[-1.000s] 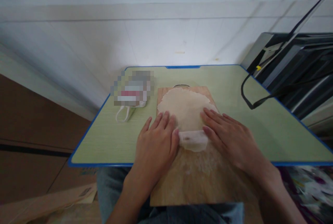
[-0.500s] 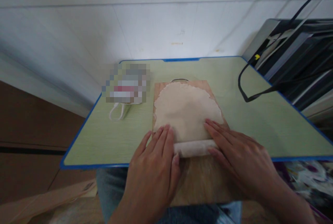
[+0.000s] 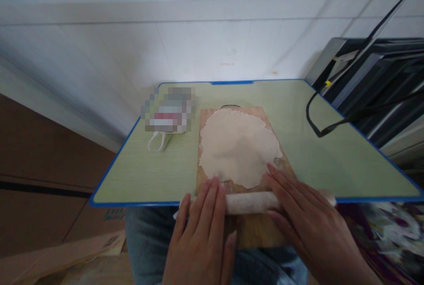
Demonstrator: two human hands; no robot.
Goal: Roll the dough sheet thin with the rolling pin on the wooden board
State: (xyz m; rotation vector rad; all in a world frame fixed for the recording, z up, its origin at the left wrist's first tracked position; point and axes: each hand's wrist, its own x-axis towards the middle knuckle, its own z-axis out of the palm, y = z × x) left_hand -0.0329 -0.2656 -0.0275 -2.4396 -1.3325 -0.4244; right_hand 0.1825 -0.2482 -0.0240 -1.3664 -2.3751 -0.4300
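A wide, thin sheet of pale dough [image 3: 238, 146] with a ragged edge lies on a wooden cutting board [image 3: 260, 234]. Just below its near edge, a floury rolling pin [image 3: 251, 203] crosses the board from side to side. My left hand [image 3: 203, 230] is laid flat over the pin's left part, fingers stretched forward, the tips by the dough's near edge. Over the right part rests my right hand [image 3: 308, 214], also with straight fingers, its tips beside the dough's lower right edge. The pin's right end shows past that hand.
The board sits on a pale green table [image 3: 331, 170] with blue edging and overhangs its front. A blurred-out packet with a white loop [image 3: 155, 142] lies at left. Black cable [image 3: 319, 134] droops over the right side, near dark stacked items [image 3: 380, 73]. A white wall stands behind.
Both hands and the rolling pin have come nearer to me, off the dough and onto the board's near part. The dough's near edge now shows. The camera view has shifted slightly.
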